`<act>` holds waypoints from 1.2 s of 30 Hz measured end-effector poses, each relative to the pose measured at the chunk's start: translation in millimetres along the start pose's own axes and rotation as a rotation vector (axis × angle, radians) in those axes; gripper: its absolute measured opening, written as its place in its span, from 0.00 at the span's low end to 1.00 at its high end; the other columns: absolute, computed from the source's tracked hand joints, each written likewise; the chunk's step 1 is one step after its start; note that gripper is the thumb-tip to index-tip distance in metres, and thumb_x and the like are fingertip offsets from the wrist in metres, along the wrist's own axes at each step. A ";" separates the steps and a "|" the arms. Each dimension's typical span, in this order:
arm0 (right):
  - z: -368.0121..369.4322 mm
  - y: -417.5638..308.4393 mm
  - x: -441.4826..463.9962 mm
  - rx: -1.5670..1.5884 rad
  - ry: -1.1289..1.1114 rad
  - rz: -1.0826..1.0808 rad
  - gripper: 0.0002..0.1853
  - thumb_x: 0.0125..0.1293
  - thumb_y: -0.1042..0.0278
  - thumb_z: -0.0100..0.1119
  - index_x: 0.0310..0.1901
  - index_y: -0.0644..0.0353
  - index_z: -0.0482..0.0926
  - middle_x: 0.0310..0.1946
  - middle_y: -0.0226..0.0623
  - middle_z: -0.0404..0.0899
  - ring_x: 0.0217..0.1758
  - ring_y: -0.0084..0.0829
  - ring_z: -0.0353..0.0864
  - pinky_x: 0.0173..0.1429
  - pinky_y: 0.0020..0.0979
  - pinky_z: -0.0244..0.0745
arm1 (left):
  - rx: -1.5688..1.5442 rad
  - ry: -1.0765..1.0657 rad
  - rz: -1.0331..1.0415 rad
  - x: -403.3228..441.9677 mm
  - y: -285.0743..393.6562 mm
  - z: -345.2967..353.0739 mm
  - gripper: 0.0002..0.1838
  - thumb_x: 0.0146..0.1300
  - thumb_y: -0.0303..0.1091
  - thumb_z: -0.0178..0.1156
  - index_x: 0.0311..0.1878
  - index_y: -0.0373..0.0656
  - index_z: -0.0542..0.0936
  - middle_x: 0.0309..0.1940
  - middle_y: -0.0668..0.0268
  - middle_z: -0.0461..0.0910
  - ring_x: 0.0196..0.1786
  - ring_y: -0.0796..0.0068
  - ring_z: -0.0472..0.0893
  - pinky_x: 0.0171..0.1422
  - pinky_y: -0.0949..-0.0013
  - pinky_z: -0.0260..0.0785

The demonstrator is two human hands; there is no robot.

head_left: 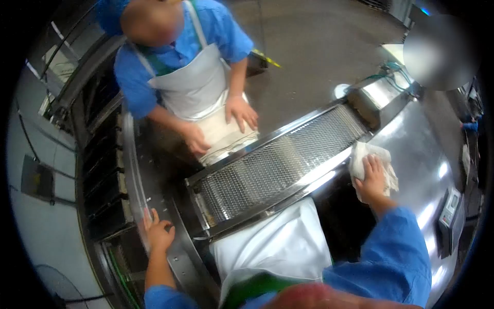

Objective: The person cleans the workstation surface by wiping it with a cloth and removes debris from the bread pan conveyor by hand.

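My right hand (373, 177) presses on a crumpled off-white cloth (383, 151) at the near edge of the shiny metal table (419, 139). Its fingers lie over the cloth, and the palm side is hidden. On the left, my left hand (158, 234) is by the curved metal rim (135, 180) of the machine, fingers apart and nothing in them. Between my hands, in front of my white apron (278, 234), a metal mesh conveyor belt (267, 172) slants up to the right.
Across the conveyor stands a co-worker in a blue shirt and white apron (190, 85), both hands at a folded pale cloth (226, 129). A digital scale (449, 213) sits at the right. A metal housing (381, 95) with greenish tubing caps the conveyor's far end.
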State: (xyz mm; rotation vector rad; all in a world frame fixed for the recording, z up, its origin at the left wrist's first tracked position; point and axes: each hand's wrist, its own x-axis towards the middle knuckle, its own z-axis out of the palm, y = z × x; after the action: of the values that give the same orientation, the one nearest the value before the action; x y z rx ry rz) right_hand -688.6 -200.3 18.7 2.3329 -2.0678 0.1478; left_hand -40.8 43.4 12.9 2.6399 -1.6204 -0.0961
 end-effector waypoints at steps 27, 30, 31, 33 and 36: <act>11.5 5.9 3.5 0.009 0.074 -0.047 0.43 0.49 0.67 0.71 0.69 0.60 0.64 0.72 0.50 0.60 0.77 0.53 0.53 0.79 0.48 0.49 | -0.012 0.000 0.018 0.5 2.1 -5.4 0.11 0.49 0.43 0.71 0.35 0.51 0.89 0.74 0.49 0.61 0.81 0.47 0.44 0.82 0.47 0.38; 10.1 7.3 0.3 0.021 0.097 -0.074 0.42 0.51 0.60 0.70 0.68 0.59 0.64 0.72 0.50 0.61 0.76 0.57 0.54 0.78 0.51 0.51 | -0.003 0.045 0.059 -0.4 -2.0 0.3 0.10 0.46 0.41 0.72 0.33 0.51 0.89 0.73 0.49 0.62 0.81 0.47 0.45 0.82 0.46 0.40; 9.9 6.6 1.0 0.030 0.102 -0.073 0.42 0.51 0.60 0.69 0.69 0.59 0.64 0.72 0.50 0.61 0.76 0.57 0.54 0.78 0.51 0.51 | -0.009 0.053 0.059 0.7 -1.6 -1.1 0.10 0.46 0.41 0.72 0.33 0.51 0.89 0.73 0.48 0.62 0.81 0.47 0.46 0.82 0.46 0.40; 14.4 10.4 3.4 0.041 0.099 -0.077 0.42 0.51 0.60 0.69 0.68 0.59 0.64 0.71 0.50 0.61 0.76 0.57 0.55 0.78 0.51 0.51 | 0.007 0.037 0.036 2.0 -0.7 -3.5 0.10 0.46 0.40 0.72 0.34 0.51 0.89 0.73 0.49 0.62 0.81 0.46 0.45 0.82 0.46 0.40; 17.1 11.5 3.1 0.008 0.126 -0.088 0.42 0.50 0.60 0.69 0.68 0.59 0.65 0.71 0.50 0.62 0.76 0.57 0.55 0.77 0.51 0.51 | 0.005 0.014 0.002 2.1 0.3 -2.8 0.11 0.46 0.40 0.72 0.34 0.51 0.89 0.74 0.49 0.62 0.81 0.46 0.45 0.82 0.47 0.40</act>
State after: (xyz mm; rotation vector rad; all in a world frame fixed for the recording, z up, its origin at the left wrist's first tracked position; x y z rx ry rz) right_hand -698.7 -206.2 1.4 2.3472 -1.9082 0.2944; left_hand -39.8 41.4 15.6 2.6364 -1.6218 -0.0732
